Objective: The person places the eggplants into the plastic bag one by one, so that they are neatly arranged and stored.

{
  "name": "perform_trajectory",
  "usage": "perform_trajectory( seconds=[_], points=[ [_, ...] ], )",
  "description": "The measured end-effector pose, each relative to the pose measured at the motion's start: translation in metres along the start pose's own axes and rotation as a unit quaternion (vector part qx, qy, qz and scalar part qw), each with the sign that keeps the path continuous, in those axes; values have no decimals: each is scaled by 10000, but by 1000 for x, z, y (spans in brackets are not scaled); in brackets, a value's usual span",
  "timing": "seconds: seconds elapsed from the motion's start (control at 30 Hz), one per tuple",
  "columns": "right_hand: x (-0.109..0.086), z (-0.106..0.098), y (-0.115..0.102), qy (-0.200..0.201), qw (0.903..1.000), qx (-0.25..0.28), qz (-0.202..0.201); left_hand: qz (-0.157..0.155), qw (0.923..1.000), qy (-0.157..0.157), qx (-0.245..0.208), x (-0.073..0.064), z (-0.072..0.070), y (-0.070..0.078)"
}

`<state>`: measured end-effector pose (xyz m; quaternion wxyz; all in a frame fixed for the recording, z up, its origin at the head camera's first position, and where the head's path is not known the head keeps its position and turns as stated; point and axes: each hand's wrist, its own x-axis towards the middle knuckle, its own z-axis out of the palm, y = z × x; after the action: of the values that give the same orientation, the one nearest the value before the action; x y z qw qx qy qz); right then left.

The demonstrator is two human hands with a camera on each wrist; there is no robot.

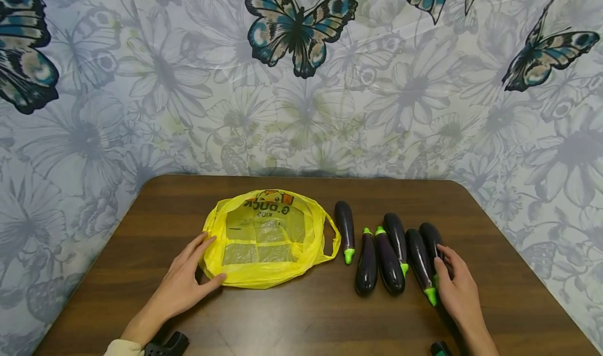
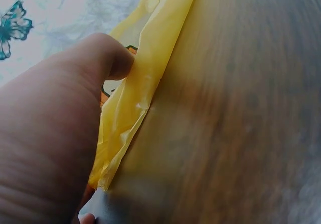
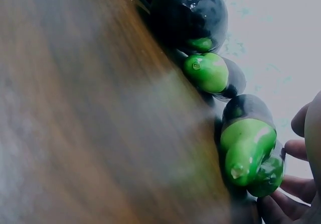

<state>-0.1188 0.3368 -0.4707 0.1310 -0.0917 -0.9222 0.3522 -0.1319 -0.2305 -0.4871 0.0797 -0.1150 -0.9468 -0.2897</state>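
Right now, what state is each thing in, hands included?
Yellow bag: mouth open, on the table.
Six eggplants: whole, lying down, green ends near on four, far on two.
Left hand: spread, touching the bag.
Right hand: at the rightmost eggplant, grip unclear.

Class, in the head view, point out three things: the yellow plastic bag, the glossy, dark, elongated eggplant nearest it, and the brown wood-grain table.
Yellow plastic bag [image 1: 259, 275], head view: its near side wall.
Glossy, dark, elongated eggplant [image 1: 345, 227], head view: its body.
Brown wood-grain table [image 1: 306, 316], head view: bare tabletop.
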Motion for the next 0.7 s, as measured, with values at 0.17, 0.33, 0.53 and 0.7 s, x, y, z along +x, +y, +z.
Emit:
perform_trajectory(
  seconds=[0.17, 0.33, 0.53, 0.7],
  points=[
    [1, -1, -3, -97, 9995, -1, 295, -69, 9997, -211, 44, -2, 0, -2],
    [2, 0, -5, -95, 9993, 10, 374, -17, 9997, -223, 61, -4, -2, -2],
    [0, 0, -3, -11, 9994, 21, 348, 61, 9997, -223, 115, -3, -1, -1],
    [-2, -2, 0, 179, 9993, -180, 267, 80, 9993, -298, 190, -1, -1, 2]
  ],
)
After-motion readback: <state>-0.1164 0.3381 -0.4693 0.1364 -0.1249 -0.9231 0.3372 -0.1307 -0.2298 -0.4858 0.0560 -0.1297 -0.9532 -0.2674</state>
